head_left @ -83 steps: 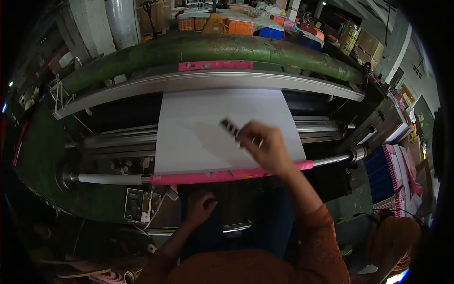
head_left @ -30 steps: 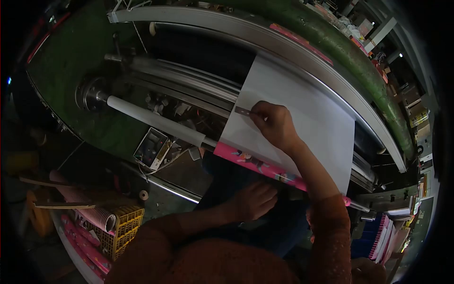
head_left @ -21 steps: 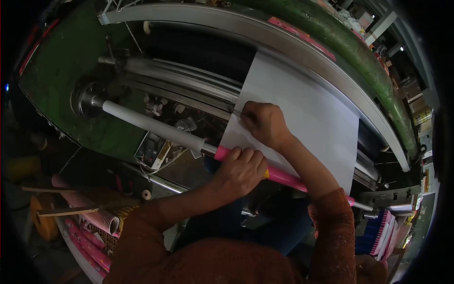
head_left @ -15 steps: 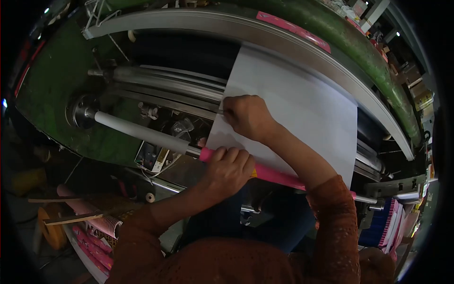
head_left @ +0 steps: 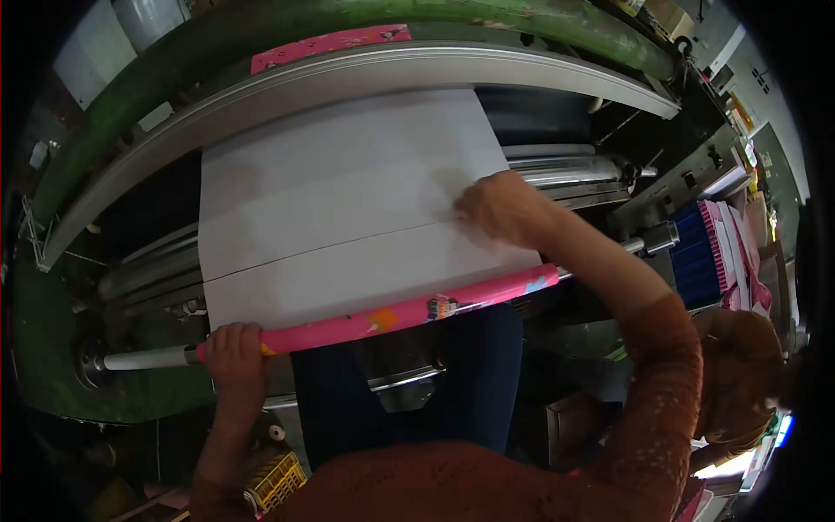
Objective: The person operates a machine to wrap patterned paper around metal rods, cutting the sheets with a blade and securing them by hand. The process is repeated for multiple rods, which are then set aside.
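A wide white sheet (head_left: 330, 191), the back of the pink printed paper, stretches from under the metal bar to the roll in front of me. My left hand (head_left: 237, 352) is wrapped around the left end of the pink patterned paper roll (head_left: 348, 331). Fingers pinched, my right hand (head_left: 504, 209) rests on the sheet near its right edge. It holds a small thin blade, mostly hidden by the fingers. From the sheet's left edge a dark slit (head_left: 330, 250) runs across to this hand.
A pale metal bar (head_left: 365, 70) arches over the sheet, with a green pipe (head_left: 391, 15) behind it. The roll's shaft (head_left: 148, 359) sits in a round mount at left. Steel rollers (head_left: 565, 170) lie beneath the sheet. Another person (head_left: 739, 374) is at right.
My right hand has swept from the sheet's left edge to near its right edge, and a slit now trails behind it. The view has turned and shifted right. My left hand still grips the roll.
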`<state>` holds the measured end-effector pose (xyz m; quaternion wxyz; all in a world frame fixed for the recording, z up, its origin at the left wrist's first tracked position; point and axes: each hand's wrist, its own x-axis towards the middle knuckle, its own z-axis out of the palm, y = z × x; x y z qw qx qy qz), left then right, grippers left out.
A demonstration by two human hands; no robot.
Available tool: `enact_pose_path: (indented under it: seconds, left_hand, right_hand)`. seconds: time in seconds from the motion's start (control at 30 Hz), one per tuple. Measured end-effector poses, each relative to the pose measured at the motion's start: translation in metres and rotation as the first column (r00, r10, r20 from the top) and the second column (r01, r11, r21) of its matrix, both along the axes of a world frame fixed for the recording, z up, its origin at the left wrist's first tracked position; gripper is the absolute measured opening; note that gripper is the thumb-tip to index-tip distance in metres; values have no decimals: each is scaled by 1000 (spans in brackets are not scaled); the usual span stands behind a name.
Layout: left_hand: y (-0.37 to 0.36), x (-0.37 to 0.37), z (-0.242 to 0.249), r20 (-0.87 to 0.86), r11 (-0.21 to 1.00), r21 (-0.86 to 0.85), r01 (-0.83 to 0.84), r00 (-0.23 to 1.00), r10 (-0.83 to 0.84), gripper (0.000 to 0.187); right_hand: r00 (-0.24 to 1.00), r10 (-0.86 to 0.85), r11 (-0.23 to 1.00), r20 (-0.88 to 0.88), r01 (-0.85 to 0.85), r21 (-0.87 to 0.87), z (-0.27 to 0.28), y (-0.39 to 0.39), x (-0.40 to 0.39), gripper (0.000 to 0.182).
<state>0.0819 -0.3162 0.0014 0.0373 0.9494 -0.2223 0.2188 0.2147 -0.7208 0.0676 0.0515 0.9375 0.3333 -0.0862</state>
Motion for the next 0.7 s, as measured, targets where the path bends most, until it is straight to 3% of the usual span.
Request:
enact_pose_path:
  seconds: [0.07, 0.13, 0.17, 0.2, 0.23, 0.3, 0.37, 0.47, 0.5, 0.53, 0.6, 0.7]
  left_hand:
    - [5, -2, -2, 34, 1000, 22, 17, 999, -18, 51]
    - [5, 1, 2, 8, 998, 57, 41, 999, -41, 48]
    - [-2, 4, 7, 23, 996, 62, 59, 998, -61, 48]
    - [-11, 5, 11, -41, 994, 81, 68, 997, -65, 46]
    - [-22, 4, 13, -108, 992, 98, 75, 992, -64, 45]
    - [-78, 7, 16, -121, 989, 82, 123, 986, -113, 42]
    - [-153, 15, 20, -132, 980, 66, 187, 975, -177, 36]
    - [-273, 26, 15, -83, 959, 50, 280, 958, -276, 19]
    - [-313, 33, 3, 97, 945, 73, 318, 941, -324, 11]
    - [-351, 33, 3, 55, 942, 145, 304, 948, -315, 23]
    - [-427, 36, 3, -76, 945, 98, 310, 950, -304, 19]
    - [-496, 37, 15, -163, 921, -15, 389, 908, -387, 18]
  right_hand:
    - [993, -56, 971, 105, 79, -225, 24, -76, -11, 9]
    - [932, -163, 938, 324, 249, -243, 47, -116, -26, 7]
    - [895, -185, 982, 407, 155, 106, 58, -122, -42, 7]
    - [850, -232, 905, 473, 10, 426, 71, -112, -67, 8]
    - [844, -369, 765, 391, 37, 643, 73, -101, -88, 10]
    - [855, -407, 594, 322, -21, 805, 55, -89, -118, 8]
    - [859, -421, 544, 292, -18, 839, 27, -85, -135, 8]
    - [840, -534, 294, 99, 74, 953, -1, -85, -162, 7]
    - [840, -533, 301, 103, 75, 951, -5, -90, -171, 7]
    - [797, -604, 175, 8, 123, 977, -8, -97, -180, 5]
    - [726, -670, -33, -156, 181, 983, -14, -114, -195, 4]
    - [722, -673, -167, -163, 66, 984, -10, -125, -196, 6]
